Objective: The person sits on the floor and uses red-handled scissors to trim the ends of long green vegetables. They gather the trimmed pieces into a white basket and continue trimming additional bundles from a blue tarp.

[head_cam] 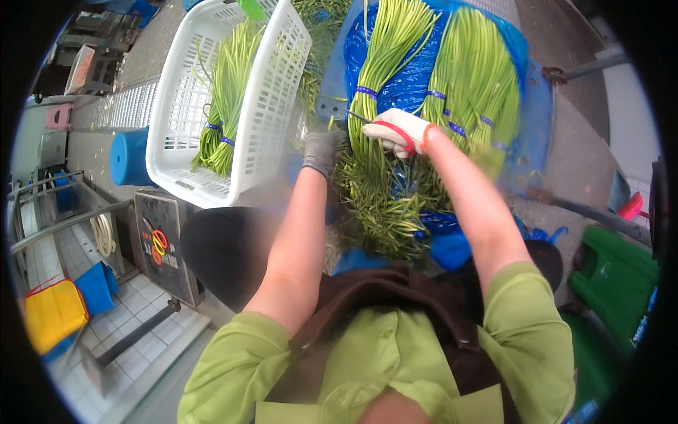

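My right hand point(394, 132), in a white glove, holds red-handled scissors point(405, 139) whose blades point left across a bundle of long green stems point(371, 69). Just left of that bundle, my left hand point(322, 151) wears a grey glove; its fingers are blurred, and a short green piece shows above them. A purple band point(366, 92) wraps the bundle. More banded bundles point(476, 74) lie to the right on blue plastic sheeting point(408, 85). Loose green trimmings point(386, 212) are heaped below my hands.
A white slatted basket point(243, 153) with banded bundles stands at the left, beside a blue stool point(130, 158). Another pair of scissors point(158, 241) lies on a dark board point(167, 265). Green containers point(609, 270) stand at the right, near metal bars point(598, 214).
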{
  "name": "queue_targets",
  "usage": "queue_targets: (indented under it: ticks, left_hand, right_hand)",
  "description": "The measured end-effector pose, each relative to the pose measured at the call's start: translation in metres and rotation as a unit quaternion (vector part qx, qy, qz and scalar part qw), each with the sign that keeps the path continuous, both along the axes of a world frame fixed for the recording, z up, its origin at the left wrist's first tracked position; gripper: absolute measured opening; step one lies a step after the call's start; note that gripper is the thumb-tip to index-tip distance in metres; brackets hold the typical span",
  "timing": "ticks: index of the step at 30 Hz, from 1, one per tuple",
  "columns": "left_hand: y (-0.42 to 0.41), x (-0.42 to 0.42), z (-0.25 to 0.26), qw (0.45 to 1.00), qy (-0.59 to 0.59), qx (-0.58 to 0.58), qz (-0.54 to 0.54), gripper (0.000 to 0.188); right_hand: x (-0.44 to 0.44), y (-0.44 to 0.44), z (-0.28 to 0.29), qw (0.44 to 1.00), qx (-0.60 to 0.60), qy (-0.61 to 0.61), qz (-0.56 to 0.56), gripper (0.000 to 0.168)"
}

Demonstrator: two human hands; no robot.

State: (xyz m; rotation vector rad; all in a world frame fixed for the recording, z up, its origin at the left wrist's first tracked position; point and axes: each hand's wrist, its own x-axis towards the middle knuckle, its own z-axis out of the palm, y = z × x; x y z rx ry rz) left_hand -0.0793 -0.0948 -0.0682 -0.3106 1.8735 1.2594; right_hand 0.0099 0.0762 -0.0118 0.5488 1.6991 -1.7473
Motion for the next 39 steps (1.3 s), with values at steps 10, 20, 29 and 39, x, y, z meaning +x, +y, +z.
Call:
queue_targets:
  ticks: [10,20,29,39]
  left_hand:
    - [-0.019,0.018,-0.019,0.944,-0.123,0.262,0.155,0.015]
    - [-0.035,0.025,-0.01,0.969,-0.101,0.16,0.156,0.011]
    - [0.003,0.05,-0.035,0.993,0.098,0.052,-0.027,0.021]
    - [-0.05,0.049,0.007,0.966,-0.143,0.193,0.093,0.022]
  right_hand:
    - [0.031,0.002,0.004,0.995,-0.089,-0.032,0.003,0.027]
    - [0.012,-0.023,0.003,0.996,0.032,0.002,0.079,0.031]
    - [0.039,-0.008,0.02,0.999,0.017,-0.008,-0.037,0.026]
    - [0.044,-0.014,0.011,0.992,0.029,-0.03,0.118,0.032]
